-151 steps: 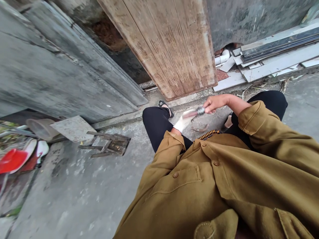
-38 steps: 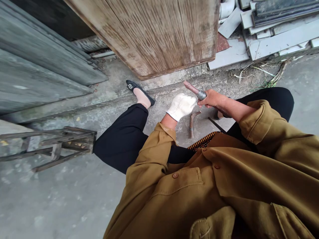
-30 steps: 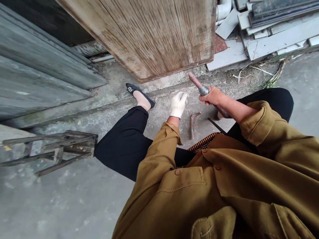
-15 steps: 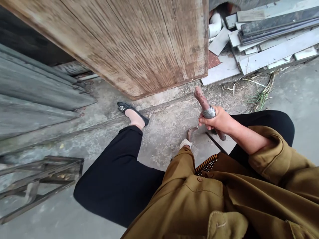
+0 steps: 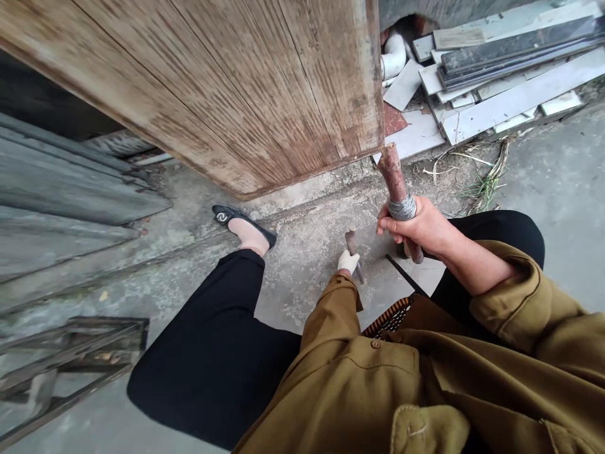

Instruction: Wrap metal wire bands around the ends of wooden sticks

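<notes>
My right hand, bare, is wrapped round a thick wooden stick with reddish-brown bark. Wire is coiled round that stick just above my fist, and its rough upper end points toward the door. Lower and to the left, my left hand wears a whitish glove and is closed on a shorter wooden stick near the ground. This second stick is somewhat blurred. A thin dark strip slants between my legs, beside a pale flat piece.
A weathered wooden door stands ahead. At the upper right lie stacked tile and board strips, a white pipe elbow and dry grass. A wooden frame is at the lower left, below grey boards.
My left hand has risen slightly, and the stick in it now stands more upright. In my right hand, the wire-bound stick has turned more upright too. The whole view has shifted a little.
</notes>
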`<action>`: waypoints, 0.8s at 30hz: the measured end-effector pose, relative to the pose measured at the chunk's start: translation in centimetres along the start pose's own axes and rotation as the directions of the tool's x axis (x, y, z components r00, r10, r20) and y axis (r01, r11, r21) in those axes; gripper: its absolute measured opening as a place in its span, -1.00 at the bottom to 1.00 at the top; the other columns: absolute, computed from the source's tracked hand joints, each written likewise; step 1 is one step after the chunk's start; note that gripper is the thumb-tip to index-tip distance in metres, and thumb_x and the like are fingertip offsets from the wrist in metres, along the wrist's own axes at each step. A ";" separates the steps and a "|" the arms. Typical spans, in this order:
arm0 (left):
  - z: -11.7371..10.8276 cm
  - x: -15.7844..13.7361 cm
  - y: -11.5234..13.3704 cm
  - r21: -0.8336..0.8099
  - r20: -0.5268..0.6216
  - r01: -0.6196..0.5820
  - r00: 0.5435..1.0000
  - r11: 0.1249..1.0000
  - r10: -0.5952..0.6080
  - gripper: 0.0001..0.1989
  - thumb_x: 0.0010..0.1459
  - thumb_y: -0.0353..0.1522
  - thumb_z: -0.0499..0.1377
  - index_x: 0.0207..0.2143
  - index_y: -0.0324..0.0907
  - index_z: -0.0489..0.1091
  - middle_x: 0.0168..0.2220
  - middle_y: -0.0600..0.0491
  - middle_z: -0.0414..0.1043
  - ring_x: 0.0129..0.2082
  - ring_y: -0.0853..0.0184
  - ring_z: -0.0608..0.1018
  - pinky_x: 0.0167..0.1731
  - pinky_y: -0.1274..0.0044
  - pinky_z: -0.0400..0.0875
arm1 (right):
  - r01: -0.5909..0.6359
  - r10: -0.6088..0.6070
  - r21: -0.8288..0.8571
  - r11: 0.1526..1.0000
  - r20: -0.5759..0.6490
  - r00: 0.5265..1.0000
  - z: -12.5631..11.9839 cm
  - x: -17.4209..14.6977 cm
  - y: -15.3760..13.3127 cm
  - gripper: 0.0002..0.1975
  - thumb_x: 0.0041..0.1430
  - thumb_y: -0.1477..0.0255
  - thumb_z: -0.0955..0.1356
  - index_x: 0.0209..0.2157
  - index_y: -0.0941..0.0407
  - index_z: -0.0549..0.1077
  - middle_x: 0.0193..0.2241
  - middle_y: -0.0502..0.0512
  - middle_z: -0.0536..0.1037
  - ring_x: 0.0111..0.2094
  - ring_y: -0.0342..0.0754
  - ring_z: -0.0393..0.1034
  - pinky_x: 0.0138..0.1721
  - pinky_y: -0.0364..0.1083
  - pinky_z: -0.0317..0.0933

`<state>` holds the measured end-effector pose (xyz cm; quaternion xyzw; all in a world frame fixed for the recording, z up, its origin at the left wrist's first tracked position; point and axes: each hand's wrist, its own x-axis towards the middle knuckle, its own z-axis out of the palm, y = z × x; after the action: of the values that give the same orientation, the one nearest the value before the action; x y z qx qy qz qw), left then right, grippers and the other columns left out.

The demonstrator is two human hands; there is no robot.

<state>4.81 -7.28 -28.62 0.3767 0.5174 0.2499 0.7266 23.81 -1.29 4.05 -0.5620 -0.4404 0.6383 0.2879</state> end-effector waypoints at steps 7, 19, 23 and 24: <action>-2.8 2.5 12.9 -0.170 -0.025 -0.190 0.982 0.967 0.188 -0.64 0.00 -0.20 0.25 -0.22 -0.23 0.32 -0.32 -0.04 0.46 -0.34 0.29 0.53 -0.25 0.43 0.45 | 0.147 -0.136 0.064 0.987 -0.146 0.980 -1.9 1.0 0.5 -0.78 -0.05 0.37 0.46 -0.43 0.17 0.38 -0.53 0.01 0.51 -0.66 -0.28 0.16 -0.65 -0.21 0.08; 2.0 -12.3 31.5 -0.151 0.005 -0.672 0.732 0.725 0.681 -0.67 0.15 -0.14 0.21 -0.12 -0.14 0.36 -0.11 -0.03 0.48 -0.06 0.18 0.57 -0.04 0.29 0.50 | 0.294 -0.289 0.281 0.914 -0.061 0.955 -2.2 2.1 1.0 -0.82 -0.09 0.51 0.44 -0.44 0.19 0.36 -0.52 0.04 0.55 -0.68 -0.29 0.16 -0.71 -0.23 0.01; 3.6 -14.1 32.6 -0.141 -0.074 -0.763 0.643 0.630 0.762 -0.70 0.22 -0.13 0.16 -0.10 -0.10 0.36 -0.07 -0.02 0.48 0.02 0.18 0.54 0.02 0.28 0.48 | 0.229 -0.337 0.399 0.888 0.223 0.915 -3.0 0.0 0.7 -0.79 -0.07 0.41 0.45 -0.47 0.18 0.34 -0.73 -0.11 0.32 -0.69 -0.30 0.03 -0.69 -0.25 -0.03; 3.8 -14.3 32.7 -0.137 -0.090 -0.774 0.632 0.619 0.770 -0.70 0.23 -0.12 0.15 -0.09 -0.10 0.36 -0.06 -0.02 0.48 0.03 0.18 0.54 0.03 0.28 0.47 | 0.210 -0.340 0.405 0.890 0.282 0.897 -3.4 -0.4 0.8 -0.77 -0.07 0.39 0.45 -0.48 0.17 0.33 -0.77 -0.16 0.24 -0.71 -0.30 -0.03 -0.70 -0.26 -0.07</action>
<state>4.38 0.22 6.46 0.4990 0.2916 0.5828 0.5713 27.26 -1.15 3.62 -0.3088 -0.4341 0.7490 0.3940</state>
